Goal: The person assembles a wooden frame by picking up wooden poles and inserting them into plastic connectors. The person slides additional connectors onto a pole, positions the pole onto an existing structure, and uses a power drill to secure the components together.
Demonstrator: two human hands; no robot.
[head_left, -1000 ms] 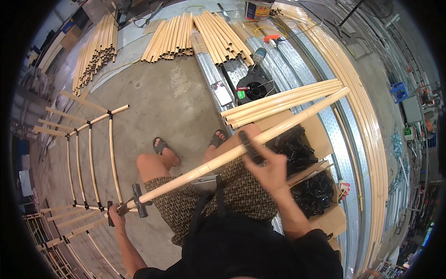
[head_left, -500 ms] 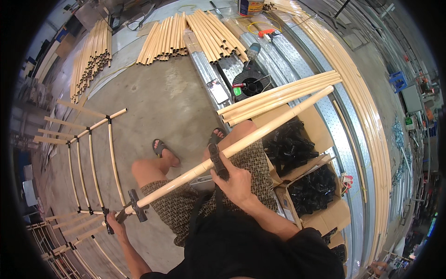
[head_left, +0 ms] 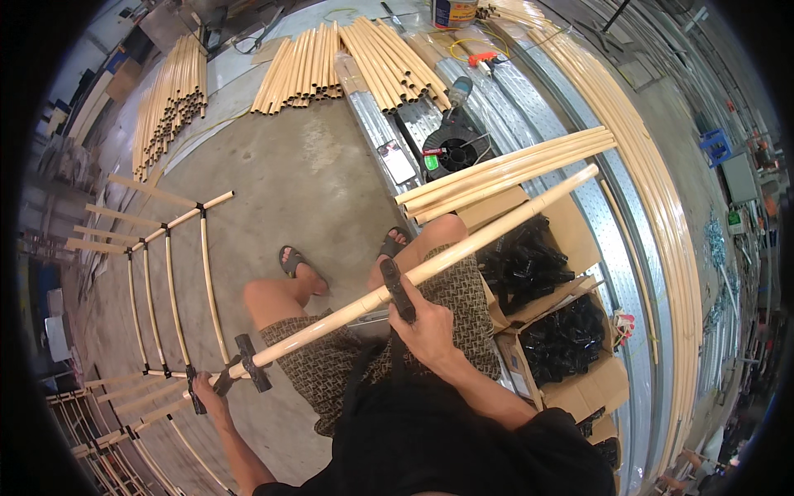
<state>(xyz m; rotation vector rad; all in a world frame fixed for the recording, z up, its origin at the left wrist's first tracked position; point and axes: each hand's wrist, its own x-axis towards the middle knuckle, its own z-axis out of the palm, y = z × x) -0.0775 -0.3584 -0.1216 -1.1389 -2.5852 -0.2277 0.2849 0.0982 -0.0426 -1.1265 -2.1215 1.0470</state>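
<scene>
Slanting across my lap is a long beige pole, its far end up to the right. My right hand is closed around a black pipe connector that sits against the pole near its middle. Towards the pole's lower left end, another black connector is fitted on it. Beyond that one, my left hand is closed on a further black connector at the end; its fingers are partly hidden.
Cardboard boxes of black connectors stand right of my legs. Several loose poles lie above them, near a black spool and a phone. An assembled pole frame stands at left. Pole bundles lie ahead.
The whole view has shifted slightly, so everything appears a little further right. Both hands keep their hold on the connectors, and the pole stays at nearly the same slant.
</scene>
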